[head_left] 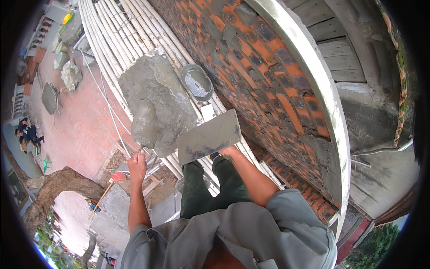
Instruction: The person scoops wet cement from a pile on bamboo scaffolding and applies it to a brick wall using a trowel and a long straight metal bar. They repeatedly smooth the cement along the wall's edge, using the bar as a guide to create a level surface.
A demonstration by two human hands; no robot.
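Observation:
My right hand (230, 152) is partly hidden behind a grey rectangular plastering float (209, 136) and holds it over the poles, in front of my knees. Its broad face is smeared with mortar and points up at me. My left hand (137, 165) is closed in a fist by the near left edge of the mortar heap (154, 114); what it grips is too small to make out. The wet grey mortar lies lumped on a board across the scaffold poles. Just beyond the float stands a round bucket (197, 82) with whitish liquid in it.
White scaffold poles (112, 33) form the platform under me. A brick wall (268, 76), partly mortared, rises on the right beneath a pale curved edge (329, 96). Far below left are a paved yard (83, 121), a wheelbarrow (50, 97), people (30, 134) and a tree trunk (62, 186).

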